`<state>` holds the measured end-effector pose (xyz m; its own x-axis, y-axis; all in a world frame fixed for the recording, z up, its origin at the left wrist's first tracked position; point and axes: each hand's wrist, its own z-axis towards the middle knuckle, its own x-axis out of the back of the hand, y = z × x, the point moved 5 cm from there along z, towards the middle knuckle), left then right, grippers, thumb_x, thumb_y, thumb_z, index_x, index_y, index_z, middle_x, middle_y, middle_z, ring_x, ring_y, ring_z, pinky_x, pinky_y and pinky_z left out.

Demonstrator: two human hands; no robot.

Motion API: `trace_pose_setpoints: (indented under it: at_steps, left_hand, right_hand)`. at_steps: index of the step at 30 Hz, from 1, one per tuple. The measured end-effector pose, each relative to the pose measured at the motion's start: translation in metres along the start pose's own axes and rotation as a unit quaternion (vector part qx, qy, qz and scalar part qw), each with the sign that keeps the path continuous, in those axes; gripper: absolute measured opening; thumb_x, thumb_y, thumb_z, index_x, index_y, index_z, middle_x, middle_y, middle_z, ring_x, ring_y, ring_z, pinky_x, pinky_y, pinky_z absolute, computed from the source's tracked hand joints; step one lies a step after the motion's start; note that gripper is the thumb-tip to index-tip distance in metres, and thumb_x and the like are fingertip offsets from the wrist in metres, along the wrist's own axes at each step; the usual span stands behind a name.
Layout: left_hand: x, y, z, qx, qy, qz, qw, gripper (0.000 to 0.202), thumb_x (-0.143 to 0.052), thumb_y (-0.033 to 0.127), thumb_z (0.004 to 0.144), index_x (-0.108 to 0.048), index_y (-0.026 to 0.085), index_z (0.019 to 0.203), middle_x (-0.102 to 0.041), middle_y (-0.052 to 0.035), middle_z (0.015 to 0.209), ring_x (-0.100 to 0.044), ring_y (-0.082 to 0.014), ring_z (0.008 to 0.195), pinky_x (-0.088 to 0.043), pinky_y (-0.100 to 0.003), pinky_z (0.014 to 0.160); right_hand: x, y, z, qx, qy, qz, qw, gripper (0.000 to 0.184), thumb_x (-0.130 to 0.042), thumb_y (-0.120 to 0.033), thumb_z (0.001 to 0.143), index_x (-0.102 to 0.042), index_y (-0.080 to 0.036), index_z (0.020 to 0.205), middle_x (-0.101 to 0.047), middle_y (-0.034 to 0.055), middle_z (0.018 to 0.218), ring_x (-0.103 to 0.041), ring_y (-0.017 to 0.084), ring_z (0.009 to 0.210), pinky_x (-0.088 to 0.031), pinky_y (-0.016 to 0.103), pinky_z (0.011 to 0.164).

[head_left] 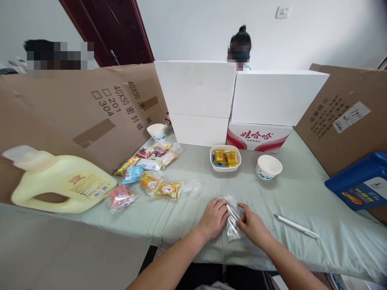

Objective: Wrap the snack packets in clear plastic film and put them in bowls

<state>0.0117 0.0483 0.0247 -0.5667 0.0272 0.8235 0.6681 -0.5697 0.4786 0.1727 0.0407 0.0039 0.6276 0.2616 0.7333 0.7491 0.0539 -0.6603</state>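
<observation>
Forearms, two, bare, entering from 6 o'clock.
Left hand (213, 219): fingers curled, tips pinching the left edge of a clear plastic bag (232, 233).
Right hand (253, 226): fingers bent, thumb and tips closed on the bag's right edge.
Bag: crumpled, flat on the pale green tablecloth (302, 189) near its front edge, between the two hands. Whether anything is inside it, cannot tell.

Placed by the clock from the bag:
- 12: white dish (225, 168) of yellow-wrapped sweets. Behind it are stacked white boxes (196, 90) and a red-and-white printed carton (258, 137).
- 1: empty paper cup (263, 174), upright.
- 3: white pen (296, 226), lying flat, apart from the right hand.
- 2 to 3, at the table's edge: blue container (359, 183), tilted.
- 10: loose spread of snack packets (151, 169). A second paper cup (157, 131) stands beyond.
- 9: pale yellow detergent jug (60, 183) on its side, against a cardboard sheet (75, 104).

A person is partly visible behind the white boxes.
</observation>
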Motion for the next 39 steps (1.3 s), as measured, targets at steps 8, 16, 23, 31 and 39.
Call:
trace_pose_setpoints:
  at_steps: [8,16,23,31,39]
  left_hand:
    - [-0.003,0.004,0.008,-0.004,-0.046,0.048,0.998,0.033,-0.056,0.027,0.089,-0.058,0.024,0.122,-0.055,-0.0062,0.134,-0.048,-0.0247,0.116,-0.04,-0.044,0.098]
    - [0.007,-0.021,0.015,0.027,-0.065,0.15,0.986,0.043,-0.046,0.03,0.093,-0.047,0.027,0.137,-0.044,-0.0046,0.146,-0.027,-0.0325,0.138,-0.023,-0.058,0.109]
    - [-0.008,0.009,0.022,-0.103,-0.074,0.076,0.989,0.022,-0.048,0.015,0.091,-0.066,0.02,0.102,-0.065,-0.0061,0.105,-0.055,-0.0219,0.103,-0.045,-0.037,0.091]
    - [-0.013,0.004,0.018,-0.089,-0.112,0.079,0.987,0.041,-0.054,0.03,0.091,-0.051,0.027,0.132,-0.05,-0.0025,0.139,-0.04,-0.027,0.126,-0.034,-0.045,0.104]
    - [-0.01,0.002,0.013,-0.107,-0.131,0.047,0.984,0.058,-0.056,0.045,0.089,-0.039,0.025,0.141,-0.044,-0.0052,0.145,-0.037,-0.0266,0.132,-0.029,-0.045,0.109]
  right_hand:
    - [0.001,-0.028,-0.041,0.219,0.137,-0.251,0.933,0.051,-0.057,-0.033,0.085,-0.048,-0.018,0.133,-0.055,0.0136,0.131,-0.046,0.03,0.125,-0.038,0.047,0.103]
    - [-0.043,-0.02,-0.068,0.283,0.098,-0.348,0.888,0.079,-0.061,-0.025,0.078,-0.027,-0.013,0.148,-0.03,0.0117,0.153,-0.022,0.028,0.142,-0.022,0.043,0.114]
    - [-0.049,-0.024,-0.077,0.28,0.132,-0.36,0.88,0.073,-0.056,-0.019,0.073,-0.036,-0.013,0.143,-0.036,0.012,0.15,-0.028,0.031,0.14,-0.023,0.045,0.111]
    - [-0.031,-0.026,-0.08,0.294,0.123,-0.278,0.906,0.039,-0.051,-0.019,0.088,-0.053,-0.024,0.127,-0.063,0.0058,0.12,-0.055,0.022,0.106,-0.036,0.038,0.097]
    - [-0.014,-0.032,-0.072,0.323,0.128,-0.163,0.923,0.02,-0.053,-0.025,0.092,-0.059,-0.021,0.11,-0.062,0.0062,0.108,-0.052,0.023,0.103,-0.039,0.04,0.092]
